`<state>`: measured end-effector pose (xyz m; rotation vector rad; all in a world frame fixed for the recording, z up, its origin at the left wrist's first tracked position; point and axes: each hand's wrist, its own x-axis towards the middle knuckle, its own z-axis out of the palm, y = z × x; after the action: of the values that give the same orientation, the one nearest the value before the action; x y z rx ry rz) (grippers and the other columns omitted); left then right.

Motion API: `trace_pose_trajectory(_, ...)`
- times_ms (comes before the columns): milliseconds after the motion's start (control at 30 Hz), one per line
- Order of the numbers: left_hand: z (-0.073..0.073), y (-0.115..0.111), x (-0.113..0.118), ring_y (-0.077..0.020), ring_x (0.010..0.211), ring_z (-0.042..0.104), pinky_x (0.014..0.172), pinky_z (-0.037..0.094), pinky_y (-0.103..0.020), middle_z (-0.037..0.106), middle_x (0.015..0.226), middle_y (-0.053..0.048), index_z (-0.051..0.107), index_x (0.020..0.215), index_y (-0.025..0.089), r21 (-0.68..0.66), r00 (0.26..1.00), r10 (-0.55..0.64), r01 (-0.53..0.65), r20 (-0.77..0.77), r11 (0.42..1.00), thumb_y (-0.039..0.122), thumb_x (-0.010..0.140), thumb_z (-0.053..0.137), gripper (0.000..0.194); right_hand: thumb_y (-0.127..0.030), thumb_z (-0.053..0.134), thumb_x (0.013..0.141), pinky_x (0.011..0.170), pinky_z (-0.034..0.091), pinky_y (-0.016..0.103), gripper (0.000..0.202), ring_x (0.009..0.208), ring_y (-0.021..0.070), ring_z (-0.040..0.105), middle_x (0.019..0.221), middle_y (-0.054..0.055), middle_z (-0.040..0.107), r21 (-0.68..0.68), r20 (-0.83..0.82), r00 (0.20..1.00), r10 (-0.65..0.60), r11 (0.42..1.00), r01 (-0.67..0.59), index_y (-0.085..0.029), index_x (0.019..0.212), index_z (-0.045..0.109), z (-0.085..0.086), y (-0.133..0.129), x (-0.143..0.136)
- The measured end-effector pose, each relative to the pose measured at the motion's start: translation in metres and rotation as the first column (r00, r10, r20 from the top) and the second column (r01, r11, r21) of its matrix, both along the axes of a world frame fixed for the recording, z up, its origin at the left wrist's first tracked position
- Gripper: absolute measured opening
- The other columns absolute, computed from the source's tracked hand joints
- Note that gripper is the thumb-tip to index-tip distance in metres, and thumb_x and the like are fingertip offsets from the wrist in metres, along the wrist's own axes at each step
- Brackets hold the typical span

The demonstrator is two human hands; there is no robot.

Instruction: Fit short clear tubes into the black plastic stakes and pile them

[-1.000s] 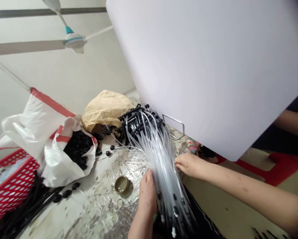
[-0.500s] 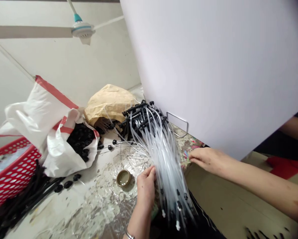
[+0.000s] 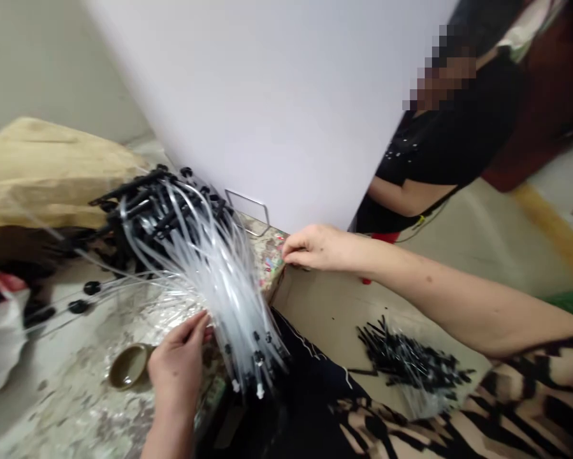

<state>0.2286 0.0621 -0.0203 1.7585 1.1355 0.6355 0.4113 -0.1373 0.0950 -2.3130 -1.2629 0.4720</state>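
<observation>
A thick bundle of clear plastic tubes (image 3: 233,299) hangs over the table's front edge. Black fittings (image 3: 166,201) crowd its far end, and small black and white tips show at the near end. My left hand (image 3: 181,357) is closed in a pinch at the bundle's left side; what its fingertips hold, if anything, is hidden. Past the bundle's right side, my right hand (image 3: 319,248) has thumb and fingers pressed together by small coloured scraps (image 3: 273,261) on the table corner. Anything in that pinch is too small to make out.
A small brown bowl (image 3: 129,368) with liquid stands left of my left hand. A brown paper sack (image 3: 42,172) lies behind. Beyond the table rise a wire loop (image 3: 248,210) and a white panel (image 3: 267,95). More black-tipped tubes (image 3: 410,363) lie low right; a person (image 3: 472,134) is beyond.
The view has turned right, bringing the person and the lower pile of tubes into sight. My hands keep about the same places beside the bundle, both still pinched.
</observation>
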Motion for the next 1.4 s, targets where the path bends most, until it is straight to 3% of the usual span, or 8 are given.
trace_pose_trajectory(133,0.010,-0.004,-0.004,-0.0209,0.066,0.067,0.075,0.053,-0.039,0.070,0.069,-0.002,0.072,0.089,0.019,0.084,0.999,0.004,-0.007,0.038,0.996,0.040,0.062,0.067,0.035,-0.015,0.054,0.080,0.063,0.048,0.020,0.017,0.063,0.0076,0.059,0.078,0.003,0.067,0.120,-0.322,0.947,-0.010,0.991,0.051,-0.013,0.090,0.068,-0.001,0.004,-0.008)
trace_pose_trajectory(267,0.016,-0.013,-0.008,-0.0166,0.061,0.065,0.067,0.054,-0.032,0.069,0.076,-0.003,0.070,0.089,0.017,0.190,0.978,-0.034,-0.007,0.208,0.982,0.041,0.065,0.068,0.034,-0.014,0.054,0.078,0.064,0.050,0.021,0.019,0.063,0.0081,0.061,0.075,0.005,0.068,0.238,-0.455,0.886,0.088,0.971,0.026,-0.011,0.090,0.068,-0.018,0.021,-0.019)
trace_pose_trajectory(500,0.014,-0.026,0.004,-0.0128,0.059,0.060,0.062,0.050,-0.027,0.064,0.066,0.002,0.055,0.108,0.018,0.202,0.905,-0.268,0.209,0.330,0.957,0.029,0.077,0.060,0.033,-0.014,0.046,0.082,0.068,0.048,0.025,0.034,0.066,0.0116,0.062,0.078,0.005,0.068,0.328,-0.175,0.933,0.316,0.912,-0.247,-0.013,0.112,0.062,-0.044,0.065,-0.042)
trace_pose_trajectory(633,0.013,-0.028,0.011,-0.0139,0.064,0.062,0.069,0.048,-0.030,0.065,0.069,0.002,0.035,0.123,0.018,0.163,0.881,-0.329,0.289,0.339,0.943,0.021,0.078,0.056,0.051,-0.016,0.046,0.083,0.067,0.045,0.025,0.046,0.069,0.0136,0.061,0.075,0.004,0.067,0.294,-0.085,0.925,0.369,0.897,-0.331,-0.012,0.128,0.048,-0.045,0.076,-0.048)
trace_pose_trajectory(867,0.024,-0.026,0.017,-0.0140,0.063,0.060,0.069,0.045,-0.028,0.061,0.059,0.008,0.031,0.126,0.015,0.198,0.952,-0.275,0.246,0.136,0.949,0.004,0.065,0.053,0.066,-0.016,0.051,0.078,0.057,0.036,0.020,0.017,0.064,0.0117,0.058,0.070,0.001,0.065,0.075,0.031,0.916,0.400,0.913,-0.402,-0.017,0.086,0.066,-0.033,0.093,-0.054)
trace_pose_trajectory(1000,0.028,-0.025,0.017,-0.0135,0.061,0.058,0.066,0.043,-0.026,0.056,0.057,0.009,0.029,0.127,0.012,0.222,0.963,-0.259,0.237,0.074,0.946,0.004,0.066,0.050,0.065,-0.021,0.049,0.083,0.058,0.036,0.023,0.018,0.071,0.0170,0.061,0.077,0.007,0.067,-0.088,0.252,0.897,0.362,0.932,-0.352,-0.015,0.088,0.065,-0.028,0.100,-0.064)
trace_pose_trajectory(1167,0.027,-0.026,0.015,-0.0138,0.062,0.057,0.063,0.041,-0.025,0.054,0.058,0.009,0.023,0.131,0.011,0.215,0.959,-0.273,0.253,0.071,0.943,0.007,0.067,0.050,0.069,-0.012,0.052,0.079,0.057,0.038,0.024,0.016,0.069,0.0187,0.064,0.072,0.008,0.067,-0.211,0.392,0.825,0.406,0.913,-0.349,-0.014,0.089,0.065,-0.031,0.107,-0.072)
trace_pose_trajectory(1400,0.027,-0.025,0.016,-0.0145,0.061,0.057,0.063,0.041,-0.025,0.053,0.057,0.009,0.028,0.127,0.016,0.215,0.967,-0.238,0.215,0.088,0.953,0.003,0.063,0.051,0.069,-0.011,0.052,0.079,0.059,0.040,0.026,0.015,0.063,0.0167,0.060,0.064,0.004,0.063,0.006,0.304,0.865,0.400,0.907,-0.422,-0.018,0.075,0.064,-0.048,0.106,-0.062)
